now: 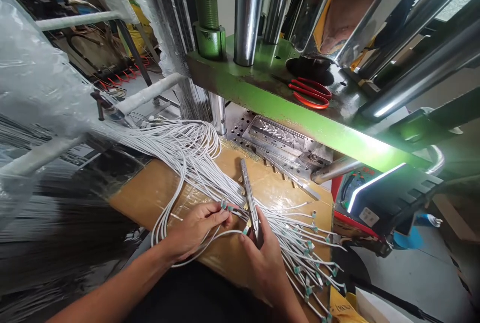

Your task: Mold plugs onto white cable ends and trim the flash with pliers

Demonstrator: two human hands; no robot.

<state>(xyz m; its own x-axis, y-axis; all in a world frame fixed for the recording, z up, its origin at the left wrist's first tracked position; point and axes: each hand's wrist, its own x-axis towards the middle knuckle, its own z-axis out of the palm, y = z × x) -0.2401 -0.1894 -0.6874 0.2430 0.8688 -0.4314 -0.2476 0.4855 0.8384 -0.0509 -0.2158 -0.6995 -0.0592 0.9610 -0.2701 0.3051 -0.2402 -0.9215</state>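
My left hand [200, 225] is closed in a pinch on a white cable near its small green-and-metal connector [226, 206]. My right hand [265, 253] grips the lower end of a narrow metal bar [249, 190], which stands slantwise over the board. The connector in my left fingers is close to the bar's left side. Another connector [245, 230] is at the bar's lower left, by my right thumb. A thick bundle of white cables [210, 175] runs beneath, its loose green-tipped ends [309, 248] spread to the right of my right hand.
A brown covered board [138, 193] lies under the cables. Behind it is a metal mould [277, 135] below a green press plate [262, 98]. Red-handled pliers [311, 94] lie on that plate. A second metal bar [292, 175] rests at the board's back edge. Plastic-wrapped rails [150, 93] stand left.
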